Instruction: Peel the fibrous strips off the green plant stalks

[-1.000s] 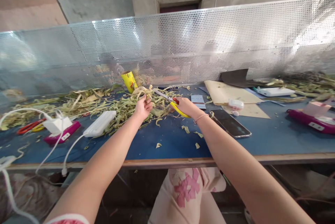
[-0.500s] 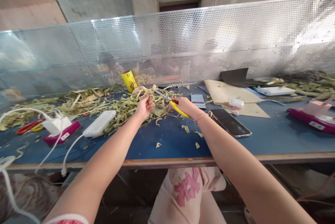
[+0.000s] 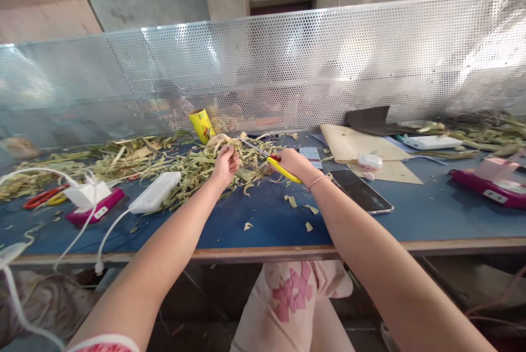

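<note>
My right hand [image 3: 291, 162] is closed around the yellow and red handles of a pair of scissors [image 3: 283, 170]. The blades point up and to the left, over a heap of dry, pale green plant strips [image 3: 184, 171]. At the near side of that heap, my left hand [image 3: 226, 165] has its fingers curled together. Whatever they pinch cannot be told apart from the strips behind. The scissor tips lie just beyond the left fingers and do not visibly touch them. Small cut scraps [image 3: 290, 200] are scattered on the blue tabletop [image 3: 263, 226] between my arms.
A yellow tube [image 3: 201, 125] leans behind the heap. To the left are a white power bank [image 3: 156, 193], a purple power strip [image 3: 95, 206] and red-handled scissors [image 3: 45, 197]. A phone [image 3: 361, 192], earbud case [image 3: 370, 162] and brown paper [image 3: 357, 143] lie right. A perforated metal screen [image 3: 279, 56] stands behind.
The scissors have turned slightly, their tips now further left and higher. My left hand has shifted slightly left, and the whole view has moved a little.
</note>
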{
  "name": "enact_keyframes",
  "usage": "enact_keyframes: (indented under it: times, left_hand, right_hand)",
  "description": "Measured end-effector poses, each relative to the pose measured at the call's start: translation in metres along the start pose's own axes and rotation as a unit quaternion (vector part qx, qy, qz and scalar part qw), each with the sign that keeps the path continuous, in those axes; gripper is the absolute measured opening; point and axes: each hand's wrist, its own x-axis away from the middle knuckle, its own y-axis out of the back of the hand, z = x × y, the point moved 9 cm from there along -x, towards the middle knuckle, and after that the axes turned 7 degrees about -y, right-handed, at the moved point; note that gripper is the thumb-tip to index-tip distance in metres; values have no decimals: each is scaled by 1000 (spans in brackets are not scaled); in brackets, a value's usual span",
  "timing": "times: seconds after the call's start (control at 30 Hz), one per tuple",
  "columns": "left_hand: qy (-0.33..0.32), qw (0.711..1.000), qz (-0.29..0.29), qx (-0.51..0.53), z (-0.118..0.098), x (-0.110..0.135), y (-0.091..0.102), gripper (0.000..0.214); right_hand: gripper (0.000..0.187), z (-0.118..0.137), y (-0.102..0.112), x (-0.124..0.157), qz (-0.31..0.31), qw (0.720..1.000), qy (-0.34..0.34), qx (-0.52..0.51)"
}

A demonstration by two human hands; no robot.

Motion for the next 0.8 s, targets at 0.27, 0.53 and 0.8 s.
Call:
enact_keyframes:
  times: [0.27, 0.53, 0.8]
  left_hand:
    - [1, 1000, -5, -6, 1, 0, 1, 27]
    - [-10, 1000, -14, -21, -1, -2, 3, 22]
    - [-48, 990, -79, -106, -2, -7, 19, 17]
  right_hand:
    - [29, 0, 1, -2, -3, 1000, 0, 20]
    - [30, -11, -1, -8, -35, 998, -21, 37]
    - [37, -8, 8, -4, -78, 997, -9, 16]
